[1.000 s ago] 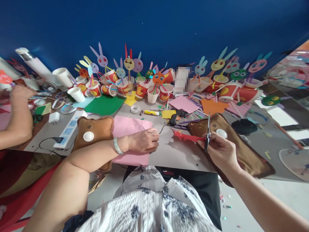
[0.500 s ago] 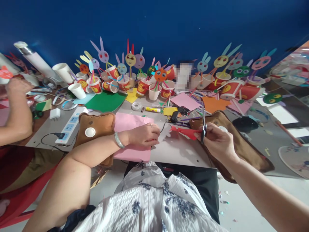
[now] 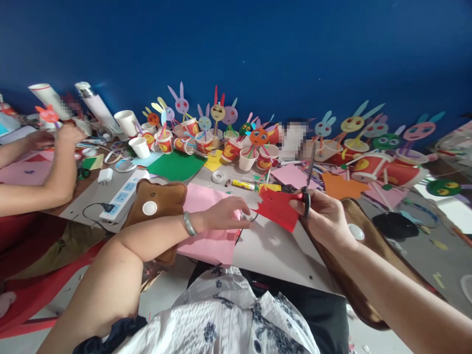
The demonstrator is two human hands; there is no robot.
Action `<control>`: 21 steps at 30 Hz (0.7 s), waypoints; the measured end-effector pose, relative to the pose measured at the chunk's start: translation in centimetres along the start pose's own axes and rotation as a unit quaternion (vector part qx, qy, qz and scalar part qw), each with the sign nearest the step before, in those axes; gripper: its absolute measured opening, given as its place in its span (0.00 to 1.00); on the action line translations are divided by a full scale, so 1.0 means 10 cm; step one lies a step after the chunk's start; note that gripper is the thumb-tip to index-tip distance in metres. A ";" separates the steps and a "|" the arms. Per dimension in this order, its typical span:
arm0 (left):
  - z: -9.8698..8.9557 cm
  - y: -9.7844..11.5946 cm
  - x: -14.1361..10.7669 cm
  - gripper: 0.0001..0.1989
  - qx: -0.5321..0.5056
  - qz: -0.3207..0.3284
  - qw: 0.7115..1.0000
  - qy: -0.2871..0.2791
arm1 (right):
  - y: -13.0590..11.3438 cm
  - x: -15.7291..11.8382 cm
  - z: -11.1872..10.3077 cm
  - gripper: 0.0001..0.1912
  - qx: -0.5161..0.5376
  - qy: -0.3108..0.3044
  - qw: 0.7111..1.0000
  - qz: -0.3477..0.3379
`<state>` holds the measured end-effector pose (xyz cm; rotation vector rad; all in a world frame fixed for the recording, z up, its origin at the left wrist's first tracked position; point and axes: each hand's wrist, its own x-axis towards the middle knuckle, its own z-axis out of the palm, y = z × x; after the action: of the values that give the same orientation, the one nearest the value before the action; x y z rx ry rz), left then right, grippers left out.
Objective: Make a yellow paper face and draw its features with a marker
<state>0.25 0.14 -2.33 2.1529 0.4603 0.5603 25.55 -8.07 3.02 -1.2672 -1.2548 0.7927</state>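
Note:
My right hand [image 3: 328, 216] holds a pair of scissors [image 3: 307, 196] with the blades pointing up. Its fingertips also pinch the edge of a red sheet of paper [image 3: 278, 209], which has a ragged cut edge on the left. My left hand [image 3: 226, 215] hovers over a pink sheet of paper [image 3: 206, 248], thumb and forefinger apart and facing the red paper across a small gap. A small pink spot shows between those fingers; I cannot make out what it is.
Paper cups with rabbit-faced figures [image 3: 258, 136] line the wall. Brown plush cushions [image 3: 162, 191] lie at both sides. A power strip [image 3: 125, 194], a glue stick [image 3: 242, 185], tape [image 3: 219, 177] and green paper [image 3: 177, 166] are nearby. A co-worker's arms [image 3: 61, 167] work at left.
My left hand has lifted from the pink paper and its fingers have spread. The red paper has been raised and turned broadside by my right hand. The view has shifted left.

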 end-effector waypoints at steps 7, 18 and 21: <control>-0.04 -0.10 0.12 0.45 -0.262 -0.120 0.934 0.212 | 0.00 0.23 0.20 0.21 0.148 -0.071 0.979 0.124; -0.09 0.08 0.13 0.23 -0.326 -0.163 0.918 0.155 | 0.43 0.25 0.36 0.20 0.202 -0.096 0.959 0.176; -0.12 0.10 0.13 0.22 -0.318 -0.181 0.913 0.180 | 0.54 0.22 0.33 0.22 0.182 -0.078 0.964 0.178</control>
<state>0.84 1.04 -0.58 1.3033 0.7398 0.7704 23.89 -4.07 -2.11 -1.1545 -0.9536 1.3393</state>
